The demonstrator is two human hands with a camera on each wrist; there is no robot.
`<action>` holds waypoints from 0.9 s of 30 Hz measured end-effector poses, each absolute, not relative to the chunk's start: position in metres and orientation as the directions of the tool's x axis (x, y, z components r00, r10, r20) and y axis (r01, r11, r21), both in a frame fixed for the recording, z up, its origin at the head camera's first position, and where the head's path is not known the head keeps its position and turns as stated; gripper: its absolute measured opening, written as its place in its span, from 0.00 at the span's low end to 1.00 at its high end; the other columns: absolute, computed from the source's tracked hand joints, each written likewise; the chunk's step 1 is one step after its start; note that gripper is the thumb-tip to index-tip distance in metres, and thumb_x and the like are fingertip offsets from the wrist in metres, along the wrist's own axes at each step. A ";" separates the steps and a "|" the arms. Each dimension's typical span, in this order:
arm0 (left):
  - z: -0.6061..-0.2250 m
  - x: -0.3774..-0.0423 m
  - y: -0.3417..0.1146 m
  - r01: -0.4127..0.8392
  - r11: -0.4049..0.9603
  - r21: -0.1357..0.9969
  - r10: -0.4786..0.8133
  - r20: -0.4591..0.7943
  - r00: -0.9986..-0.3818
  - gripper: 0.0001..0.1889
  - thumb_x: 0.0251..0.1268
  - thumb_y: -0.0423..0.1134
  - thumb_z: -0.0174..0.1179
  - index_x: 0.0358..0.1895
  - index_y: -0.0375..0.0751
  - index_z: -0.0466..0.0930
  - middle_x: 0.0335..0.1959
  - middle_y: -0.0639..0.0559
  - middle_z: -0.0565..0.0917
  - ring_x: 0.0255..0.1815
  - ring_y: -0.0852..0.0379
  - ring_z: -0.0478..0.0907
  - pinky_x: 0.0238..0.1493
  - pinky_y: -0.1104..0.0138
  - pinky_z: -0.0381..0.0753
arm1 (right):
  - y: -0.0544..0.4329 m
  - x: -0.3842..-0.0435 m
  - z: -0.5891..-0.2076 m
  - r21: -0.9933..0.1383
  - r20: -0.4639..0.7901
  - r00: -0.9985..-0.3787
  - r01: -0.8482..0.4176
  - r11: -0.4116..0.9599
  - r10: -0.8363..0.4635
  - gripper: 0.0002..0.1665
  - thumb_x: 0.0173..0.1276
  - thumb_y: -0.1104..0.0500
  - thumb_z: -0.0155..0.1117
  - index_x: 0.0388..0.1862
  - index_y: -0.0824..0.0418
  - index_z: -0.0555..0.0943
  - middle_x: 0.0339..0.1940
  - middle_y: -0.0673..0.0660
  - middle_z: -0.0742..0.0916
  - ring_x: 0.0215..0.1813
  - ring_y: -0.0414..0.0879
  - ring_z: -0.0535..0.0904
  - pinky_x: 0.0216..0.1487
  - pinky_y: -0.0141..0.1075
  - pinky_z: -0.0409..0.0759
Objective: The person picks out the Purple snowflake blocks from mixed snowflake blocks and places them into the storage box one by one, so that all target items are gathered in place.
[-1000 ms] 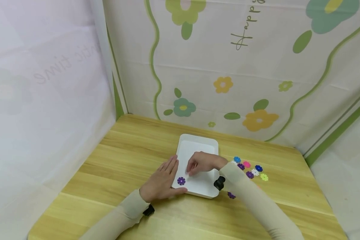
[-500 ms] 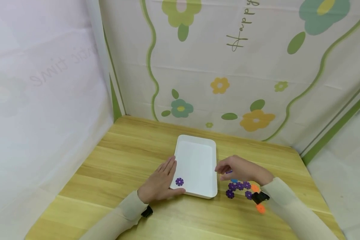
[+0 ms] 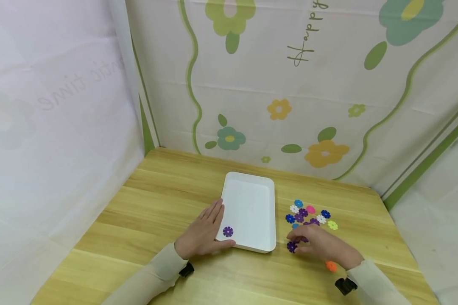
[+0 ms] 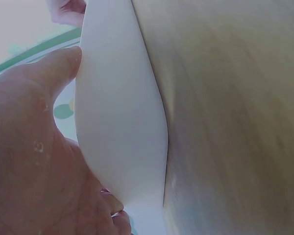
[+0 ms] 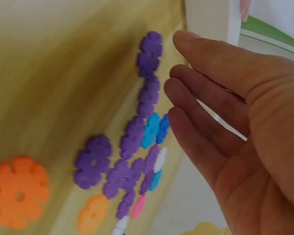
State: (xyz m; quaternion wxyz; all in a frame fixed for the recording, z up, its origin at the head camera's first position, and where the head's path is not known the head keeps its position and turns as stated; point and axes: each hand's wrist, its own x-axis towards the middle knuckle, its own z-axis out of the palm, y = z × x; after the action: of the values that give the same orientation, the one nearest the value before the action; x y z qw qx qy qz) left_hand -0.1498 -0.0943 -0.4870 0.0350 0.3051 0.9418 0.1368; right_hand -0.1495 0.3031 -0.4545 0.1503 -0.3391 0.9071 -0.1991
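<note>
On the tabletop, short of the printed cloth: one white tray, level, long axis running away from the person, one short end towards the cloth.

Left hand at the tray's near left corner. Fingers straight along its left side, thumb at the near rim; grip spread apart, touching the tray.

Right hand right of the tray's near part, above the loose pieces. Grip apart: fingers curved, thumb and fingertips spaced, a purple disc near them.

Count of discs, all round, notched, lying flat. In the tray, near left corner: one, a purple piece. Right of the tray, in a loose scatter: two white discs, two light blue discs, two dark blue discs, one pink disc, one yellow disc, two orange discs. Purple here: at least six; overlap and the right hand hide the exact number. Yellow lies farthest right of the tray.

Sleeves: two, pale. Black wrist bands: two.
</note>
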 end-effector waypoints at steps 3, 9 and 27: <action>-0.487 -0.150 -0.094 0.567 0.774 0.281 0.585 0.021 -0.811 0.58 0.73 0.76 0.49 0.83 0.26 0.49 0.88 0.32 0.46 0.89 0.36 0.46 0.86 0.46 0.58 | 0.304 -0.147 -0.463 -0.461 -0.125 -0.734 -0.552 0.695 -0.667 0.19 0.70 0.57 0.75 0.58 0.58 0.87 0.52 0.52 0.92 0.52 0.42 0.89 0.52 0.40 0.90; -0.488 -0.150 -0.094 0.568 0.774 0.281 0.585 0.025 -0.810 0.58 0.73 0.76 0.48 0.83 0.26 0.49 0.88 0.32 0.46 0.89 0.37 0.46 0.86 0.46 0.58 | 0.304 -0.147 -0.472 -0.436 -0.102 -0.734 -0.574 0.693 -0.672 0.18 0.68 0.60 0.76 0.57 0.56 0.87 0.51 0.50 0.91 0.51 0.40 0.88 0.51 0.37 0.90; -0.488 -0.151 -0.095 0.565 0.774 0.285 0.584 0.022 -0.811 0.59 0.72 0.76 0.48 0.84 0.25 0.48 0.88 0.32 0.46 0.89 0.37 0.45 0.86 0.46 0.57 | 0.310 -0.183 -0.445 -0.698 -0.119 -0.709 -0.438 0.567 -0.695 0.08 0.80 0.57 0.64 0.40 0.55 0.88 0.31 0.54 0.89 0.28 0.29 0.74 0.30 0.29 0.79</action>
State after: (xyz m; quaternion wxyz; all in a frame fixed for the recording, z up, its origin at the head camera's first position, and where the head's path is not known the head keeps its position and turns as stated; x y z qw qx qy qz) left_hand -0.1507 -0.0948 -0.4880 0.0338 0.3055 0.9412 0.1406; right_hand -0.1835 0.3103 -0.4452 0.1945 -0.3283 0.8634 -0.3301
